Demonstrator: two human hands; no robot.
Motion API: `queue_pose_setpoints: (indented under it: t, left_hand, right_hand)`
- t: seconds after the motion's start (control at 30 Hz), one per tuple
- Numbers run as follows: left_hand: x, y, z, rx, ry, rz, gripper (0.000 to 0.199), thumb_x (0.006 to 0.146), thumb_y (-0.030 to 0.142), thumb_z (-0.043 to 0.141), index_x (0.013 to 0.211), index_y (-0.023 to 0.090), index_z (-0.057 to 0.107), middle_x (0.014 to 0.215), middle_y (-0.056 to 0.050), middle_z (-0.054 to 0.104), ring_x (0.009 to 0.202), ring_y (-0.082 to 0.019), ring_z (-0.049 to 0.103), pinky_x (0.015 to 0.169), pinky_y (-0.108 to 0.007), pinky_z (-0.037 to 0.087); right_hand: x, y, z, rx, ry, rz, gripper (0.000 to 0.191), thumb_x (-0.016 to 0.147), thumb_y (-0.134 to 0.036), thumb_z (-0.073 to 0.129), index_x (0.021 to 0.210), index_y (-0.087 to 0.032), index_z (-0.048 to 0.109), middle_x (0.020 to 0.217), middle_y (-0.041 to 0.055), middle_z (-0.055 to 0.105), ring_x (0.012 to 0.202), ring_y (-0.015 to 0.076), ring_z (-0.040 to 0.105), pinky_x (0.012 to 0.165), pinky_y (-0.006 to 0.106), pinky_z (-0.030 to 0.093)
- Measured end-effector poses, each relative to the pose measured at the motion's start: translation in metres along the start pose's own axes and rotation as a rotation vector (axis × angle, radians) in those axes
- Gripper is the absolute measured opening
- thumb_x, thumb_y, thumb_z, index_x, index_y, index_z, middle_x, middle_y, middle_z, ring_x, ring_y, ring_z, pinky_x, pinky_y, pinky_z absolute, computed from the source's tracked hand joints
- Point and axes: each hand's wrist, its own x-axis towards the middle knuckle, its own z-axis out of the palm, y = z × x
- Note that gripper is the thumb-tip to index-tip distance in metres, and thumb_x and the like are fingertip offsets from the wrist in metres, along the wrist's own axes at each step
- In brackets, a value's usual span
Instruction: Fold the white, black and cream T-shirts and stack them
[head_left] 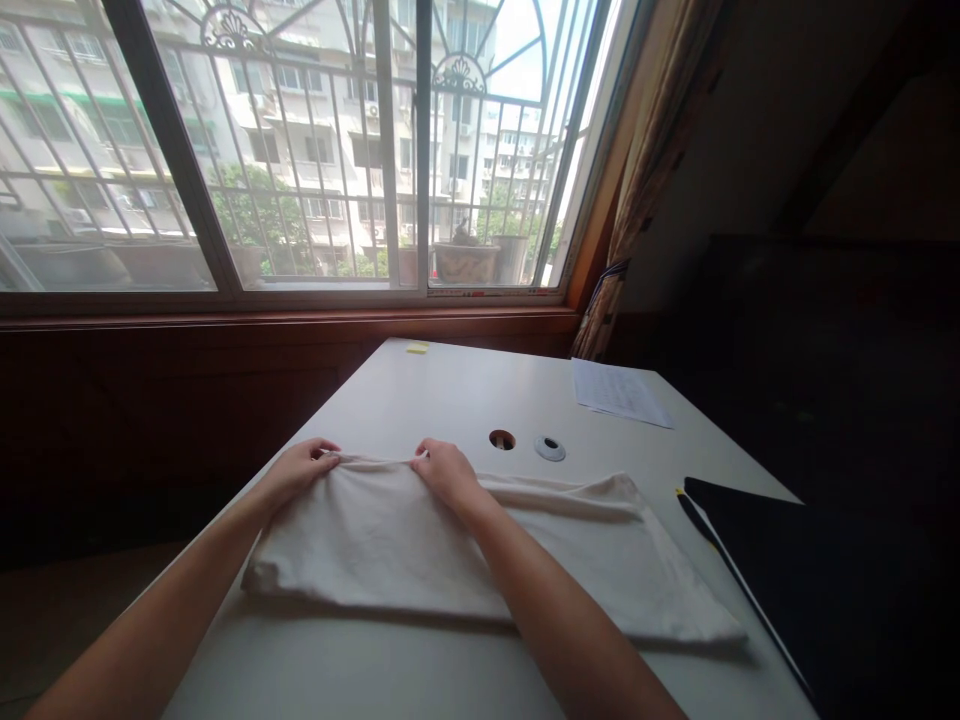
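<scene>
A pale, cream-coloured cloth (390,540) lies spread across the white table (247,660), wider than it is deep. It looks folded, but I cannot tell what kind of item it is. My left hand (302,467) pinches its far edge near the left corner. A short way to the right, my right hand (448,470) pinches the same edge. Between the two hands the edge is drawn fairly straight and slightly raised. Loose wrinkles run along the far edge to the right of my right hand. My right forearm covers part of the cloth's middle.
Beyond the cloth are a round cable hole (502,440) and its grey ring cover (550,448). Printed papers (621,391) lie at the far right, a yellow note (417,348) at the far edge. A dark flat item (780,550) sits on the right. A barred window is behind.
</scene>
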Motion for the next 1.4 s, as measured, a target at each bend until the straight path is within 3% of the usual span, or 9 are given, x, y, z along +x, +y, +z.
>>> queue_pose_setpoints:
  t: [0.1,0.2,0.4,0.53,0.63,0.77,0.93,1.13,1.4]
  left_hand:
    - [-0.003,0.0,0.001,0.126,0.032,0.044,0.049,0.078,0.061,0.064,0.103,0.02,0.075,0.087,-0.005,0.073,0.086,-0.028,0.068,0.077,-0.033,0.049]
    - [-0.003,-0.003,0.001,0.235,0.039,0.094,0.046,0.082,0.056,0.06,0.107,0.02,0.073,0.092,-0.006,0.072,0.087,-0.027,0.068,0.081,-0.035,0.05]
    - [-0.002,0.003,0.013,0.557,0.23,0.34,0.034,0.089,0.036,0.056,0.113,0.021,0.074,0.112,-0.012,0.066,0.104,-0.032,0.061,0.097,-0.046,0.047]
    - [-0.006,0.03,0.035,0.545,0.141,0.536,0.03,0.093,0.027,0.053,0.114,0.022,0.074,0.112,-0.011,0.067,0.107,-0.031,0.059,0.099,-0.045,0.047]
    - [-0.007,0.05,0.055,0.5,0.044,0.607,0.028,0.096,0.031,0.052,0.112,0.023,0.074,0.112,-0.009,0.068,0.108,-0.03,0.059,0.098,-0.044,0.048]
    - [-0.002,0.061,0.076,0.468,-0.01,0.616,0.027,0.099,0.033,0.052,0.111,0.024,0.074,0.111,-0.009,0.07,0.107,-0.029,0.059,0.093,-0.042,0.05]
    - [0.005,0.052,0.09,0.371,-0.028,0.607,0.029,0.099,0.042,0.053,0.108,0.025,0.075,0.107,-0.008,0.069,0.102,-0.027,0.059,0.093,-0.041,0.049]
    - [0.006,0.037,0.093,0.318,-0.013,0.616,0.03,0.101,0.047,0.052,0.105,0.026,0.073,0.106,-0.006,0.067,0.103,-0.025,0.057,0.095,-0.039,0.048]
    - [0.007,0.037,0.093,0.314,-0.019,0.6,0.033,0.1,0.049,0.052,0.103,0.025,0.074,0.105,-0.007,0.068,0.103,-0.026,0.056,0.095,-0.041,0.048]
  right_hand:
    - [-0.009,0.009,-0.013,-0.039,0.0,-0.025,0.031,0.088,-0.038,0.07,0.115,-0.024,0.068,0.102,0.0082,0.075,0.092,0.0227,0.067,0.079,0.031,0.046]
    - [-0.02,0.031,-0.039,-0.072,-0.042,-0.043,0.036,0.085,-0.041,0.075,0.116,-0.025,0.068,0.098,0.0065,0.074,0.086,0.0214,0.066,0.076,0.03,0.045]
    - [-0.05,0.104,-0.113,-0.132,-0.169,-0.012,0.026,0.084,-0.052,0.071,0.086,-0.026,0.071,0.079,0.0002,0.07,0.068,0.0161,0.058,0.066,0.028,0.04]
    - [-0.07,0.153,-0.155,-0.193,-0.188,0.039,0.03,0.09,-0.048,0.062,0.076,-0.023,0.07,0.075,0.0044,0.07,0.065,0.0174,0.056,0.065,0.03,0.04]
    - [-0.081,0.182,-0.176,-0.231,-0.18,0.061,0.019,0.086,-0.033,0.062,0.076,-0.022,0.073,0.084,0.0059,0.07,0.075,0.0194,0.06,0.072,0.03,0.043]
    - [-0.091,0.209,-0.193,-0.278,-0.135,0.074,0.014,0.072,-0.017,0.067,0.08,-0.022,0.076,0.099,0.0079,0.069,0.097,0.0231,0.061,0.087,0.029,0.045]
    - [-0.101,0.233,-0.208,-0.276,-0.077,0.127,0.009,0.07,-0.021,0.073,0.079,-0.022,0.075,0.098,0.0079,0.067,0.094,0.0229,0.062,0.088,0.03,0.046]
    - [-0.118,0.25,-0.221,-0.203,0.027,0.131,0.012,0.074,-0.02,0.068,0.085,-0.023,0.073,0.097,0.0055,0.069,0.093,0.0213,0.063,0.09,0.03,0.046]
    - [-0.13,0.266,-0.225,-0.063,0.19,0.203,0.011,0.079,-0.031,0.064,0.085,-0.023,0.07,0.097,0.0076,0.074,0.094,0.0235,0.067,0.088,0.033,0.05]
